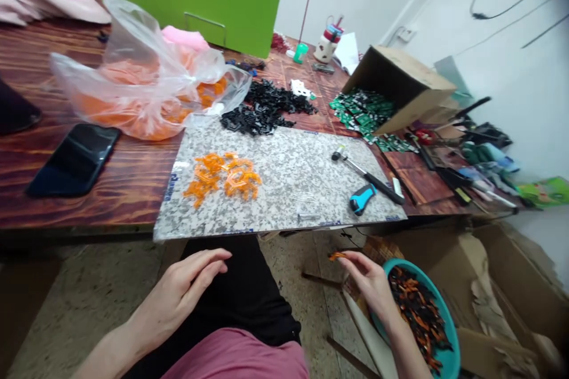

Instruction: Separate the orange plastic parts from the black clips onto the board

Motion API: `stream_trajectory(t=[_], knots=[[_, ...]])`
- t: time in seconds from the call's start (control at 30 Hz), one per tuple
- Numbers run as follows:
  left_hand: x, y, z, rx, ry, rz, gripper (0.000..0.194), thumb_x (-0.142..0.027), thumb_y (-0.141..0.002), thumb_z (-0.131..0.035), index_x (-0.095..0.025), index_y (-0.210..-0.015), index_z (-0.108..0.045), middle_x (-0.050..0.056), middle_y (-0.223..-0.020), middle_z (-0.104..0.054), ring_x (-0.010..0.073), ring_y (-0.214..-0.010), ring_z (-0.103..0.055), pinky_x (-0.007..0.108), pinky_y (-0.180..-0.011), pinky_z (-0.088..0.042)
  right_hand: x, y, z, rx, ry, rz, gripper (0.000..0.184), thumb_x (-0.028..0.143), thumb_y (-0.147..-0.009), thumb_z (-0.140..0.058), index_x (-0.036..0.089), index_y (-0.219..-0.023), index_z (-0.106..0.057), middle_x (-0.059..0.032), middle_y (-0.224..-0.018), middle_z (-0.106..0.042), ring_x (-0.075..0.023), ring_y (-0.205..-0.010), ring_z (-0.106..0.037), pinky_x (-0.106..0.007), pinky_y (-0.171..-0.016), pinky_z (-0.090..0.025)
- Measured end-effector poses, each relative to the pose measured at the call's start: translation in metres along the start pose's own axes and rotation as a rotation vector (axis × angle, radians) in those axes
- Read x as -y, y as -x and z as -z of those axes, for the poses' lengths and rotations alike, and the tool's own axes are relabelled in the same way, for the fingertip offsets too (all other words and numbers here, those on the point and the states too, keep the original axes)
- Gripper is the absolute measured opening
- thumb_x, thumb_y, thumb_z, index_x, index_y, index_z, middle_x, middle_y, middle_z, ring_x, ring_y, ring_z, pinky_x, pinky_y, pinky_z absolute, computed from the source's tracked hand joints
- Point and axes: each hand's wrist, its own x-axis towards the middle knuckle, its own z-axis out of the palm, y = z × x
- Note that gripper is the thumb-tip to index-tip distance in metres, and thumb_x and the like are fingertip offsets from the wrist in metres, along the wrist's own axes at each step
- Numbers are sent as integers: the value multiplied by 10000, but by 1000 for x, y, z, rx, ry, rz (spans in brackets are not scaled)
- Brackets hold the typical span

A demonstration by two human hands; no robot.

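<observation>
My left hand hovers over my lap, below the front edge of the speckled board. Its fingers are stretched out, with nothing visible in them. Past the board's front edge, my right hand pinches a small orange-and-black plastic part between thumb and fingertips, close to a teal basin full of similar parts. On the speckled board lie loose orange plastic pieces, a small hammer, a blue-and-black screwdriver handle and a thin metal pin.
Behind the board are a heap of black parts and a plastic bag of orange pieces. A cardboard box spills green parts. A phone lies at left. Large cartons stand on the floor at right.
</observation>
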Motion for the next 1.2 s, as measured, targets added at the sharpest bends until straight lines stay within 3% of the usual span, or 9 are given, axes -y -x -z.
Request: stream_trajectory(t=[0.2,0.33,0.43,0.53,0.6,0.67,0.83,0.97,1.2], knots=[[6,-7,-5,32,-28,-29,315,-405,-921,-445,-206,-1075,-634,40,-936,-736,188,-857,-688,220,-790,-518,-126,6,88,-494,257,-378,506,680,-504,-546,191,-560,-664,-169,-570,-659,-424,-702,-642,-586,-718,-465],[1,-8,-6,12,-35,-58,298,-394,-910,-468,-203,-1052,-648,45,-917,-741,192,-829,-695,220,-756,-532,-155,13,106,-647,314,-447,380,633,-512,-545,260,-459,-599,-103,-416,-565,-411,-582,-632,-559,-622,-488],[0,-6,-5,-9,-37,-54,276,-368,-912,-470,-210,-1035,-659,35,-887,-743,184,-803,-697,216,-740,-536,-151,0,109,-752,311,-405,370,606,-572,-535,259,-565,-662,-90,-427,-563,-420,-612,-641,-577,-655,-488],[-3,-4,-3,-9,-47,-40,255,-327,-919,-462,-212,-1025,-663,24,-858,-738,172,-795,-691,212,-736,-532,-111,-31,104,-809,252,-282,493,584,-680,-504,204,-912,-715,-116,-648,-678,-374,-760,-670,-527,-762,-504],[-7,-6,-2,-5,-51,-38,244,-301,-922,-455,-210,-1014,-663,19,-849,-730,164,-791,-685,207,-730,-525,-59,-53,92,-793,173,-117,528,557,-758,-487,198,-1108,-651,-104,-869,-711,-282,-828,-679,-409,-793,-526],[-12,-8,-2,2,-48,-47,238,-279,-925,-445,-209,-1005,-658,15,-839,-721,157,-786,-677,205,-728,-518,9,-70,73,-746,70,224,462,493,-804,-526,173,-1115,-644,-116,-988,-694,-241,-826,-666,-366,-782,-523],[-22,-13,-4,23,-32,-68,239,-262,-941,-413,-216,-1004,-639,13,-835,-695,149,-795,-656,215,-738,-501,167,-107,0,-262,82,762,248,343,-884,-506,186,-994,-663,-75,-962,-677,-166,-771,-617,-272,-669,-484],[-23,-8,-3,32,-21,-54,240,-269,-950,-398,-222,-1008,-626,13,-832,-682,152,-795,-645,226,-746,-494,228,-159,-57,-103,173,780,190,256,-874,-533,163,-953,-679,-57,-894,-673,-144,-715,-594,-264,-745,-462],[-12,-2,0,-35,-28,-48,232,-281,-944,-405,-229,-980,-628,11,-790,-675,156,-748,-645,218,-691,-492,268,-225,-107,-96,272,690,281,215,-884,-502,152,-1124,-634,-124,-1075,-594,-228,-969,-561,-321,-839,-431]])
